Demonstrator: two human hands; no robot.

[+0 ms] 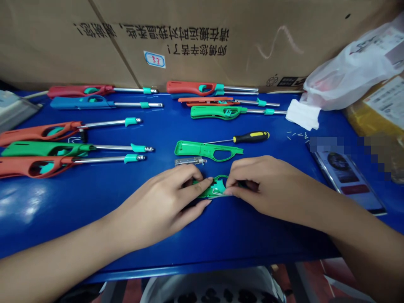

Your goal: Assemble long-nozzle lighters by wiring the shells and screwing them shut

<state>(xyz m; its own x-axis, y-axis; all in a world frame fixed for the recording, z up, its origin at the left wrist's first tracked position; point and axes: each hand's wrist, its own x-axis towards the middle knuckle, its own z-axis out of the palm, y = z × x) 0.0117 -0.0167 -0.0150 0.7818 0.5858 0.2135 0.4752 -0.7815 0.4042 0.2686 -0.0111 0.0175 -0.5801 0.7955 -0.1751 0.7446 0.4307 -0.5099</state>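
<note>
Both my hands meet at the middle of the blue table (pixel 94 198) over a green lighter half-shell (pixel 214 189) with a teal trigger inside. My left hand (pixel 170 202) grips its left end, fingers curled round it. My right hand (pixel 261 183) pinches its right end with thumb and fingertips. Just beyond lie the other green shell half (pixel 205 150), a small metal part (pixel 189 161) and a yellow-and-black screwdriver (pixel 249 137).
Several assembled long-nosed lighters in red, blue and green lie at the left (pixel 63 149) and back (pixel 227 112). A phone (pixel 347 179) and tiny loose pins (pixel 296 135) lie right. Cardboard boxes (pixel 195 38) wall the back; a white plastic bag (pixel 350 71) sits at the back right.
</note>
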